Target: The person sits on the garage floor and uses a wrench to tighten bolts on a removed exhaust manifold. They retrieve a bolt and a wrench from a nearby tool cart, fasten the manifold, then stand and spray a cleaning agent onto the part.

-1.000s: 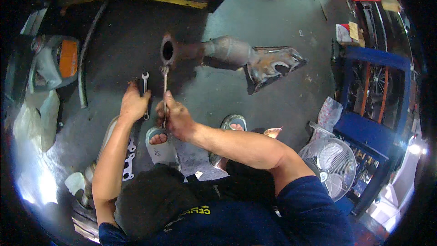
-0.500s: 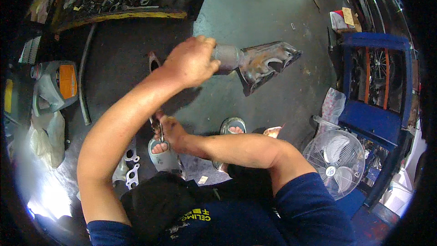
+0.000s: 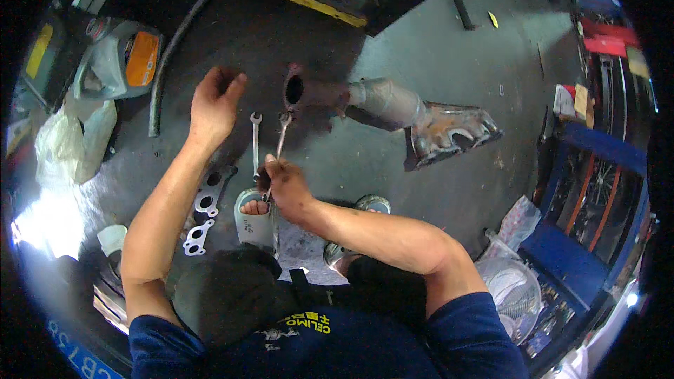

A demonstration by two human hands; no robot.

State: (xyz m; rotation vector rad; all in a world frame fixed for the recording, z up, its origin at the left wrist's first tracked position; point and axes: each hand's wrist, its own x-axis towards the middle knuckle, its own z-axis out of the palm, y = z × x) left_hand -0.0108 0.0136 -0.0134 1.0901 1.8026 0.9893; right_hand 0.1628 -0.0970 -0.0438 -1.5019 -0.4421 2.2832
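Pipe (image 3: 385, 102): could roll or skid on the floor (image 3: 351, 175) under a hard pull, for want of bracing; lying ahead of the right grip, apart from both hands, with flange (image 3: 287, 91) toward the left.
Left foot (image 3: 254, 206): could be struck by a dropped tool, being bare-toed and just behind the right grip.
Right hand (image 3: 288, 186): could bang knuckles after a sudden slip; clamped on the held wrench (image 3: 281, 142).
Left hand (image 3: 215, 109): could scrape on the flange if reaching across carelessly; half curled, with thumb apart from fingers, seemingly holding nothing.
Held wrench: could slip off if poorly seated; reaching forward from the right grip to the flange's near edge, cannot tell whether touching.
Spare wrench (image 3: 255, 147): could be kicked, from lying near the foot; left of the right grip.
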